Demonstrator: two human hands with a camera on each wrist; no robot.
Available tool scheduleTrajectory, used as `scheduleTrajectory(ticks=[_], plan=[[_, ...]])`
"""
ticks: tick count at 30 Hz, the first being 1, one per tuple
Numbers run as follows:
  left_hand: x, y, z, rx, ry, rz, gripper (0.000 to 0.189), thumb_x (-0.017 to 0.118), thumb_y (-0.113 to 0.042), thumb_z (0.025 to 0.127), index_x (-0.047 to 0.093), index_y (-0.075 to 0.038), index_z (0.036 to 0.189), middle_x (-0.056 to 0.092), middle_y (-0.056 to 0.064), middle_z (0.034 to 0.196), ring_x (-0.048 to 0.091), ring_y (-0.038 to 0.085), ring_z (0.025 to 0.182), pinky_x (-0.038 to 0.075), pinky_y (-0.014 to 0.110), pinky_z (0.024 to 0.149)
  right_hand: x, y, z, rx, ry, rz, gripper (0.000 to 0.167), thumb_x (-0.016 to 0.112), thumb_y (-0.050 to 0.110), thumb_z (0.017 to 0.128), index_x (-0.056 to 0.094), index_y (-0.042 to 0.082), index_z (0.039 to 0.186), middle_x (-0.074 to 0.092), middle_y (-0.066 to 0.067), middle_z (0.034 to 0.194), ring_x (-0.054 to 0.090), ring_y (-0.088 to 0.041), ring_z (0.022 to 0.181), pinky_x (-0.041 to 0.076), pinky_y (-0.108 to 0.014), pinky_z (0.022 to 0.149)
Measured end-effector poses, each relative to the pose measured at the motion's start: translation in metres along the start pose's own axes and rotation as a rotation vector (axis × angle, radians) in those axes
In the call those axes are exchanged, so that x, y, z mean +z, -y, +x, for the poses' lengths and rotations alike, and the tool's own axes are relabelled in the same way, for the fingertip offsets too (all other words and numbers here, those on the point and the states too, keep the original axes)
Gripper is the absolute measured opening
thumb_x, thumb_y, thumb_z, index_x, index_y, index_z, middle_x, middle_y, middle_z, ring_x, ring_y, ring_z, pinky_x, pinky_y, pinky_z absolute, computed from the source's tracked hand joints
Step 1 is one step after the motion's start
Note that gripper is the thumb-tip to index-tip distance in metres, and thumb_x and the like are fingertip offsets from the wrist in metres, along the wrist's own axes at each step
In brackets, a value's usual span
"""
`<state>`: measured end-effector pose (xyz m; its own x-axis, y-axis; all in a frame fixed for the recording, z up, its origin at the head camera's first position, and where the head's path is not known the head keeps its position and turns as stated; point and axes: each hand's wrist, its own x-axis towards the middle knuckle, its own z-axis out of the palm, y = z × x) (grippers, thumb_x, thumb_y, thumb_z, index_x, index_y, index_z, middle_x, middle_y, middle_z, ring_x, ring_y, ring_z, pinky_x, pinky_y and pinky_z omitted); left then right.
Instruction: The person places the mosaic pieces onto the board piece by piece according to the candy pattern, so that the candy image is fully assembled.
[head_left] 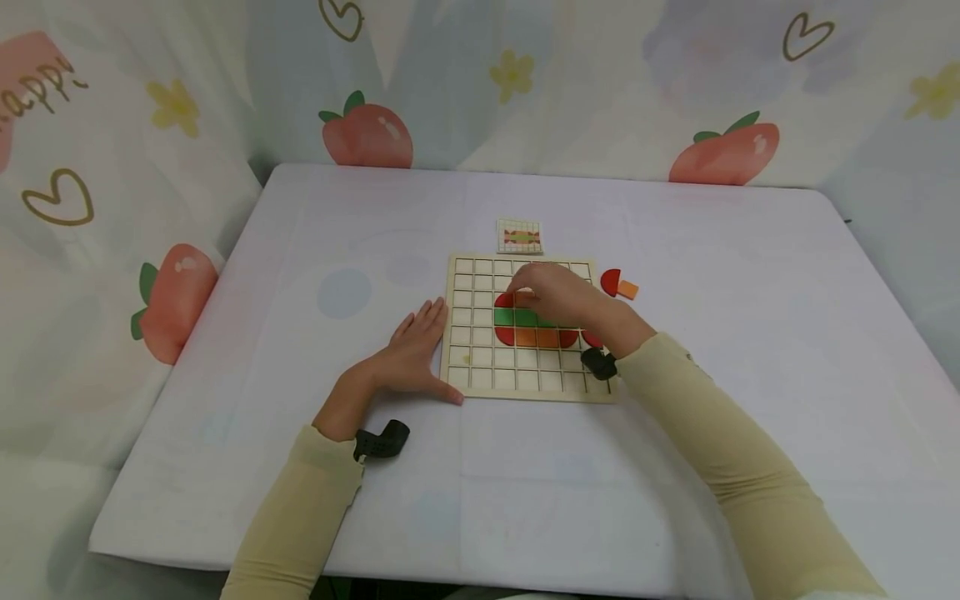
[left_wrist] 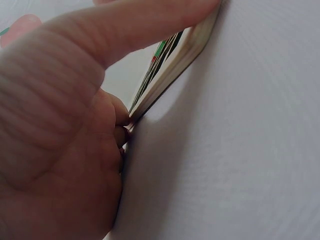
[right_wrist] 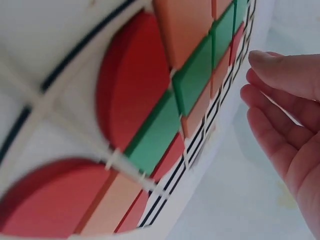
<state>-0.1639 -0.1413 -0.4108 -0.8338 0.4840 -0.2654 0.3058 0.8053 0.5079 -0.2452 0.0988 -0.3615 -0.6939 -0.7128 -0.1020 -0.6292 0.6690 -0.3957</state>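
Observation:
A pale wooden grid board (head_left: 480, 393) lies on the table. Within its cells sit red rounded pieces (right_wrist: 135, 80), orange squares (right_wrist: 185, 32) and green squares (right_wrist: 156, 131). My left hand (head_left: 408, 358) rests along the board's left edge, fingers stretched out. Its thumb touches the near left corner, and the left wrist view shows this thumb against the board's edge (left_wrist: 192, 47). Over the upper middle of the board hovers my right hand (head_left: 555, 293), hiding some cells. In the right wrist view its fingers bend loosely, and nothing shows between them and the thumb.
A small pattern card (head_left: 520, 237) lies beyond the board's far edge. To the right of the board are a loose red half-round piece (head_left: 610, 282) and an orange square (head_left: 628, 289). A printed curtain (head_left: 585, 100) hangs behind the white-covered table (head_left: 405, 517).

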Motion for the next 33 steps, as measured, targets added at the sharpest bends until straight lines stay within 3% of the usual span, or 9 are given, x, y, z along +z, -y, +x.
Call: scheduleTrajectory(ticks=[4,19,33], plan=[[0.0,0.001,-0.001,-0.006,-0.005,0.008,0.129,0.074,-0.059,0.063,-0.008,-0.003,0.145,-0.011,0.009,0.152,-0.016,0.019,0.136,-0.007,0.039,0.107,-0.004,-0.002,-0.004,0.076,0.001,-0.005,0.024,0.063,0.007,0.087,0.066,0.003,0.111,0.061,-0.011,0.112,0.053,-0.027,0.108,0.042,-0.04,0.091],[0.002,0.002,0.001,0.02,-0.011,-0.027,0.129,0.074,-0.059,0.063,-0.007,-0.003,0.146,-0.011,0.009,0.152,-0.016,0.019,0.136,-0.007,0.039,0.107,-0.008,-0.027,-0.023,0.121,-0.038,0.001,0.025,0.062,0.004,0.087,0.064,-0.002,0.111,0.06,-0.017,0.113,0.052,-0.032,0.109,0.041,-0.044,0.091],[0.001,0.003,-0.001,0.012,-0.005,-0.008,0.129,0.074,-0.058,0.064,-0.008,-0.003,0.145,-0.012,0.008,0.152,-0.017,0.018,0.136,-0.007,0.038,0.107,-0.017,-0.05,-0.045,0.236,-0.083,0.021,0.025,0.061,0.002,0.086,0.064,-0.005,0.111,0.059,-0.02,0.112,0.05,-0.034,0.11,0.039,-0.048,0.091]])
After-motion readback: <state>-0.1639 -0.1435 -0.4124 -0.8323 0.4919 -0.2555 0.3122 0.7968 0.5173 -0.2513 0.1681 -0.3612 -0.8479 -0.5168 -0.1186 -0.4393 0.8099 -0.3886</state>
